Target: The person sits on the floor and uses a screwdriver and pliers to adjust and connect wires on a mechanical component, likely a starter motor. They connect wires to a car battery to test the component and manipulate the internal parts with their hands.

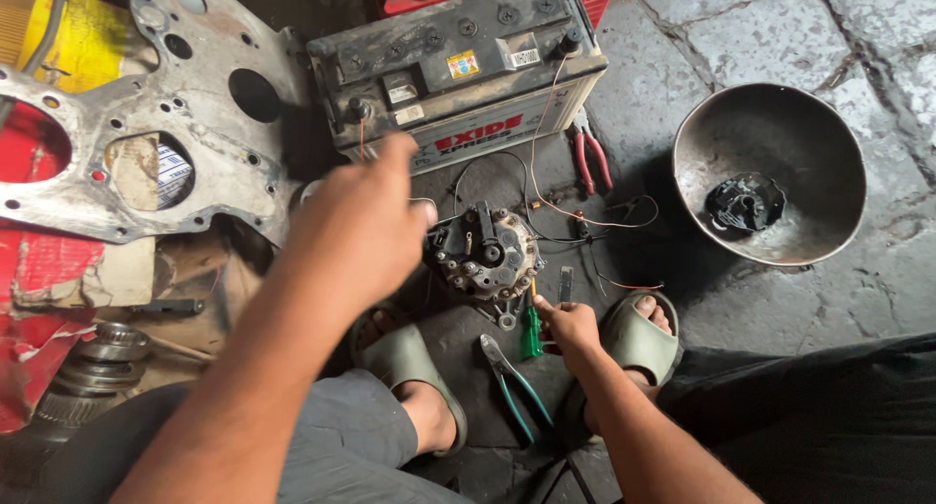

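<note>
A dirty round alternator (485, 253) lies on the ground between my feet, its back with terminals facing up. My left hand (358, 229) is raised over its left side, fingers curled near a thin red wire that runs to the battery (458, 67); whether it pinches the wire is hidden. My right hand (568, 328) is low beside the alternator's lower right and grips a green-handled screwdriver (531, 332) with the tip toward the alternator. Thin wires (575, 212) trail from the alternator to the battery posts.
Green-handled pliers (514, 385) lie on the ground by my right hand. Red-handled pliers (591, 159) rest beside the battery. A metal bowl (829, 143) holding a black part stands at right. A large grey metal plate (210, 114) leans at left, above gears (107, 353).
</note>
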A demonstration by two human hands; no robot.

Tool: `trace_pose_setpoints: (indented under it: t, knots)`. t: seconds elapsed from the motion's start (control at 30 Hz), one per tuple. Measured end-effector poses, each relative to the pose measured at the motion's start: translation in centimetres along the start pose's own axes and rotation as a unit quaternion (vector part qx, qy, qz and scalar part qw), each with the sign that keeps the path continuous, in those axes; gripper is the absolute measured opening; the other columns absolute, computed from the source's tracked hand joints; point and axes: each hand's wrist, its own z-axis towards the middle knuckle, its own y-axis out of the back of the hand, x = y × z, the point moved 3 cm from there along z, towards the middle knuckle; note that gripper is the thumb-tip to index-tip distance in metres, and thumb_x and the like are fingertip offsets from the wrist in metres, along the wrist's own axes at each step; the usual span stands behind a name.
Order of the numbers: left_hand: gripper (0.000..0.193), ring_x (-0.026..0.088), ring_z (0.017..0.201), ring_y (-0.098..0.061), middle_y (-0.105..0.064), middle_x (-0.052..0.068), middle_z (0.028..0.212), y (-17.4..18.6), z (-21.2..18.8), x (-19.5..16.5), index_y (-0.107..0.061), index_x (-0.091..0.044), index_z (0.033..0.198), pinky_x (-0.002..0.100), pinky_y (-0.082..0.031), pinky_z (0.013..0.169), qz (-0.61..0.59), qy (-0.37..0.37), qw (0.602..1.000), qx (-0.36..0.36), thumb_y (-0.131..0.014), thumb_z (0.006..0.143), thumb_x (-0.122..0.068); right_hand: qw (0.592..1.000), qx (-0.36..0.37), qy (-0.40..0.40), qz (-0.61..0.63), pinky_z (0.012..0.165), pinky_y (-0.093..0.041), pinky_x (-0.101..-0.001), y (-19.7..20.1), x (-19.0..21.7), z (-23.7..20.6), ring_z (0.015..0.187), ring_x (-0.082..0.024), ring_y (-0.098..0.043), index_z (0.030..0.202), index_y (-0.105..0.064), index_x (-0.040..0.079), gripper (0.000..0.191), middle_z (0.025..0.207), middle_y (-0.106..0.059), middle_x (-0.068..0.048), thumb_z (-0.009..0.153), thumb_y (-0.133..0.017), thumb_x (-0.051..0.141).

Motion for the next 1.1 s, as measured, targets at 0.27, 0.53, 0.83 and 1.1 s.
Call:
trace_pose_setpoints:
  t: [0.27, 0.53, 0.83, 1.1]
  knots:
    - [0.030, 0.042, 0.104, -0.065, -0.067, 0.014, 0.113, -6.6, 1.2, -0.6, -0.065, -0.004, 0.104, 0.051, -0.053, 0.085, 0.029, -0.103, 0.993, 0.058, -0.072, 0.076, 0.004, 0.994, -0.039, 0.062, 0.081, 0.048, -0.047, -0.0313, 0.1, 0.8, 0.7, 0.053, -0.015, -0.057, 0.083, -0.067, 0.001, 0.032, 0.067, -0.060, -0.004, 0.092, -0.075, 0.031]
    - [0.026, 0.033, 0.099, -0.070, -0.070, 0.010, 0.107, -7.5, 1.5, 0.2, -0.073, -0.008, 0.086, 0.043, -0.055, 0.086, -0.013, -0.126, 0.989, 0.082, -0.069, 0.070, 0.012, 0.945, 0.023, 0.205, 0.255, 0.049, -0.048, -0.0274, -0.1, 5.8, -0.2, 0.053, -0.011, -0.058, 0.082, -0.064, 0.003, 0.027, 0.067, -0.061, -0.003, 0.095, -0.071, 0.025]
    - [0.028, 0.034, 0.099, -0.068, -0.070, 0.010, 0.105, -7.1, 1.4, 0.1, -0.072, -0.007, 0.090, 0.044, -0.054, 0.085, -0.017, -0.133, 0.989, 0.068, -0.069, 0.071, 0.012, 0.923, 0.023, 0.267, 0.276, 0.049, -0.049, -0.0268, 0.2, 8.1, -2.2, 0.053, -0.011, -0.057, 0.079, -0.064, 0.003, 0.027, 0.067, -0.062, -0.003, 0.096, -0.072, 0.023]
    - [0.034, 0.033, 0.101, -0.068, -0.068, 0.009, 0.113, -7.0, 1.1, -0.3, -0.077, -0.014, 0.090, 0.044, -0.054, 0.086, -0.016, -0.125, 0.988, 0.085, -0.069, 0.071, 0.013, 0.929, 0.023, 0.261, 0.260, 0.050, -0.049, -0.0262, 0.3, 8.2, -2.4, 0.054, -0.010, -0.057, 0.080, -0.065, 0.004, 0.025, 0.068, -0.062, -0.002, 0.096, -0.071, 0.022]
